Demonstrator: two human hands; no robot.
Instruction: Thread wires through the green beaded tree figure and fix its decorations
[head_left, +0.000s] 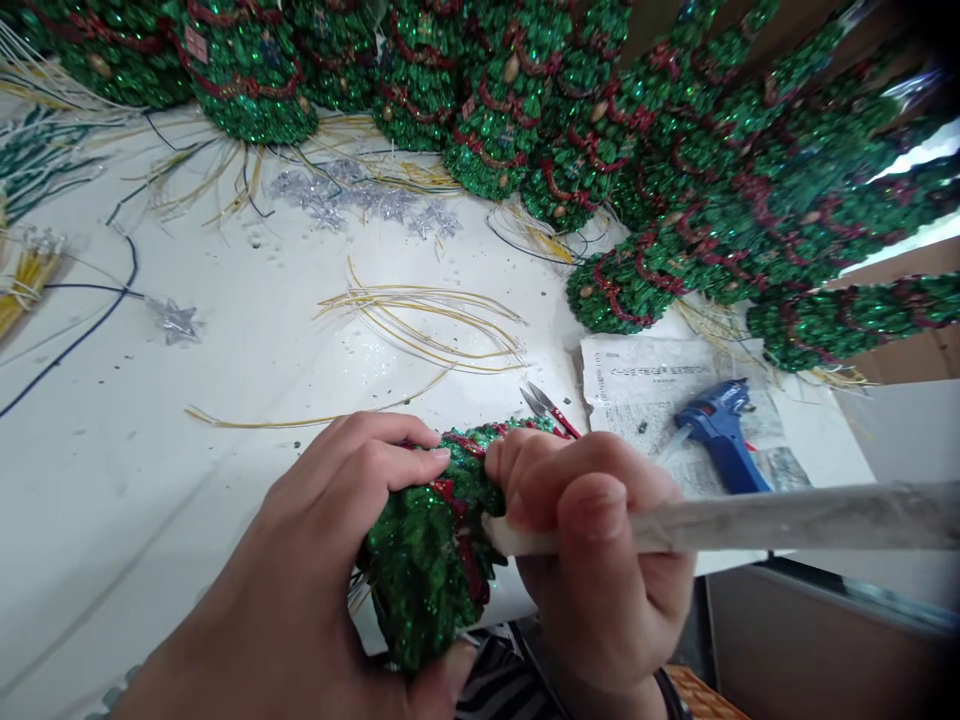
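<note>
My left hand (300, 530) grips a small green glitter Christmas tree (427, 570) trimmed with red garland, its tip pointing away from me. My right hand (592, 570) is closed around a long whitish rod (795, 518), which looks like a wrapped glue stick. The fingers of that hand press against the tree's upper part, hiding some of it. Just beyond the hands lie red-handled snips (546, 410), with a blue hot glue gun (724, 435) to their right on a sheet of newspaper (645, 385).
Many finished glitter trees (510, 100) lie in a heap along the far and right sides of the white table (127, 500). Loose yellow wires (420, 325), silver star ornaments (360, 198) and dark cables lie across the tabletop. A cardboard panel stands at the right.
</note>
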